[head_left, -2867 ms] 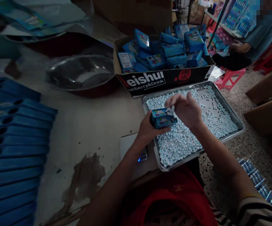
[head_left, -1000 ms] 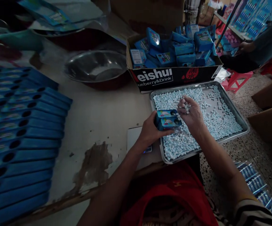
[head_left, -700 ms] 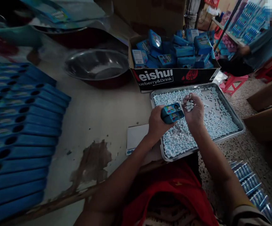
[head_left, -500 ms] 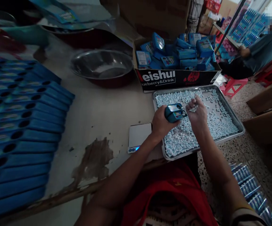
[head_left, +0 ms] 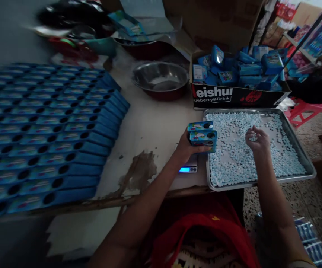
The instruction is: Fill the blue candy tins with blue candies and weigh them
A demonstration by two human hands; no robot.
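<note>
Two small blue boxes (head_left: 202, 137) with round dark holes in their tops sit side by side in my left hand (head_left: 185, 146), above the right edge of a digital scale (head_left: 190, 163) with a lit blue display. A white piece shows at the hole of the rear box. My right hand (head_left: 258, 139), palm up with curled fingers, holds some pale blue and white candies (head_left: 252, 138). It is over a metal tray (head_left: 311, 173) spread with many more of these candies (head_left: 228, 171).
Rows of blue boxes (head_left: 77, 149) cover the table's left side. Behind stand a metal bowl (head_left: 163, 80) and a black carton (head_left: 213, 97) full of blue packs. A pink stool (head_left: 307, 111) and part of another person (head_left: 314, 87) are at the right.
The view has turned left. My right hand has moved away from the boxes, out over the tray. My left hand has brought the boxes over the scale and tilted their tops into view.
</note>
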